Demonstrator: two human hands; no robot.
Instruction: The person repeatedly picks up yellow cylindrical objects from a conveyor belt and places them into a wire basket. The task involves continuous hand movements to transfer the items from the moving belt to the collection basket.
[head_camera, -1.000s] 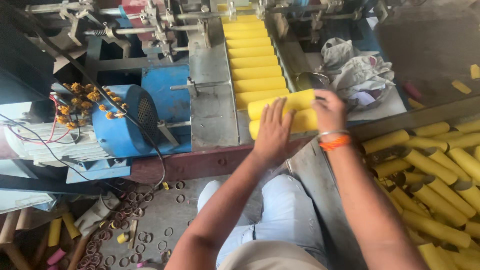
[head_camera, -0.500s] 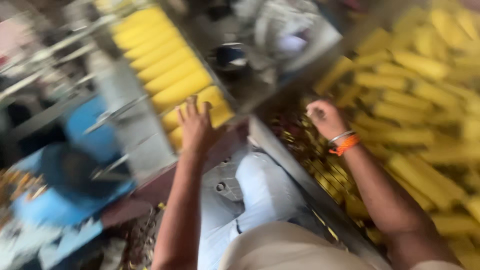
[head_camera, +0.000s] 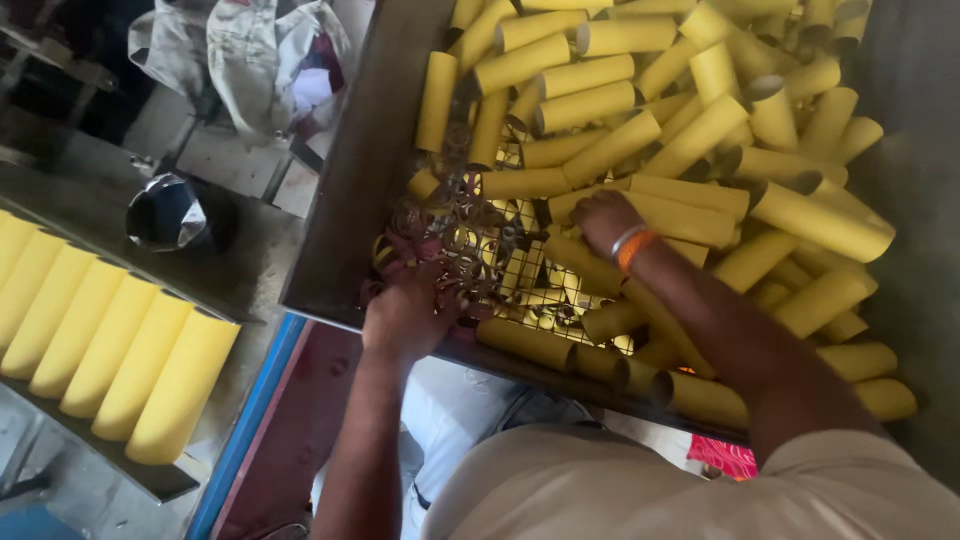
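At the far left a row of long yellow tubes (head_camera: 110, 345) lay side by side on a grey tray (head_camera: 150, 478), untouched. Behind them a dark round bowl (head_camera: 170, 212) sat on the bench (head_camera: 80, 205), with crumpled rags (head_camera: 255, 55) further back.

Next came the metal bin (head_camera: 345, 200), its near wall sloping down to a heap of short yellow tubes (head_camera: 640, 150). The left hand (head_camera: 405, 315) rested at the bin's near edge among a tangle of thin rings (head_camera: 455, 235), its fingers curled down into them; whether they gripped anything I could not tell. The right hand (head_camera: 600, 218), with an orange band (head_camera: 633, 247) at the wrist, was pressed into the tubes near the middle of the heap, fingers buried and hidden, so their hold could not be told either.

Judging from this, gathering here would go best by closing each hand round tubes lying parallel, lifting them clear of the rings so none snag, and keeping them level so the hollow ends are not crushed. The tubes to the right lay looser and looked easier to pick.
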